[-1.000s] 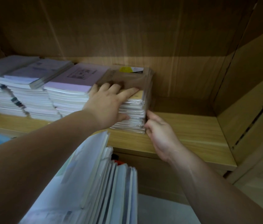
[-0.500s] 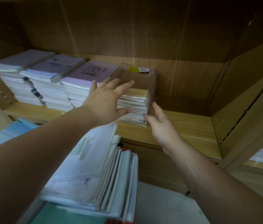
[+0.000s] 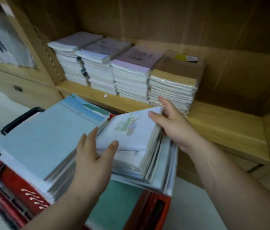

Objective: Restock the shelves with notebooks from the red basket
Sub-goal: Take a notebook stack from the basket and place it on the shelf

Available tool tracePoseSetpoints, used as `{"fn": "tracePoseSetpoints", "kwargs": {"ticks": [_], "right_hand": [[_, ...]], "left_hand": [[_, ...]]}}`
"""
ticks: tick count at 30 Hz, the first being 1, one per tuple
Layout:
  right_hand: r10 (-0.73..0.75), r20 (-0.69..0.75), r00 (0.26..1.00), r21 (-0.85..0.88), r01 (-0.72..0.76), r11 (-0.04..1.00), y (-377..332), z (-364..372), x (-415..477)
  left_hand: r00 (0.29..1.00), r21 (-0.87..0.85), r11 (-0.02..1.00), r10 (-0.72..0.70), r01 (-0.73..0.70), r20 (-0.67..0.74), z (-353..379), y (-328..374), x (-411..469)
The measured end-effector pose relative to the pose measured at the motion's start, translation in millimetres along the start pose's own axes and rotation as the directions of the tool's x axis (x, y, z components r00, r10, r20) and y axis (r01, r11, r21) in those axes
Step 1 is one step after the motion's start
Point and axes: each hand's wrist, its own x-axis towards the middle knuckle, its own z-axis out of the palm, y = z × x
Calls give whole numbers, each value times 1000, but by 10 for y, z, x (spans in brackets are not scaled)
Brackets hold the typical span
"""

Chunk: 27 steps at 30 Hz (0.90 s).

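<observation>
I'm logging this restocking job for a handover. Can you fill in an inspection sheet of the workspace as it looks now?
Surface: wooden shelf, right part bare.
Job's things: four notebook stacks side by side on the shelf, the rightmost in clear wrap; red basket holding a pale blue stack and a tilted illustrated bundle.
Clutter: small white tag on the shelf in front of the stacks.
Grippers: left hand grips the bundle's near edge; right hand pinches its far corner.
Cables: nothing seen.
Surroundings: neighbouring shelf unit at left, contents blurred; pale floor.
</observation>
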Motion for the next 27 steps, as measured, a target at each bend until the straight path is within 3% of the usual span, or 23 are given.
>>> {"fn": "tracePoseSetpoints", "kwargs": {"ticks": [4, 9, 18, 22, 27], "right_hand": [[99, 6, 995, -3, -99, 995, -49, 74, 1], [105, -53, 993, -89, -110, 990, -142, 154, -176], [159, -237, 959, -84, -183, 980, -322, 387, -886], [242, -192, 951, 6, -245, 969, -411, 259, -916], [284, -58, 957, 20, -283, 959, -350, 325, -827]], "left_hand": [[967, -234, 938, -253, 256, 44, 7, 1, -215], [843, -427, 728, -484, 536, 234, 72, 55, -237], [822, -575, 590, -448, 567, 351, 139, -39, -193], [854, -567, 640, -354, 518, 381, 87, -35, -222], [846, -554, 640, -369, 532, 385, 52, -80, -228]]}}
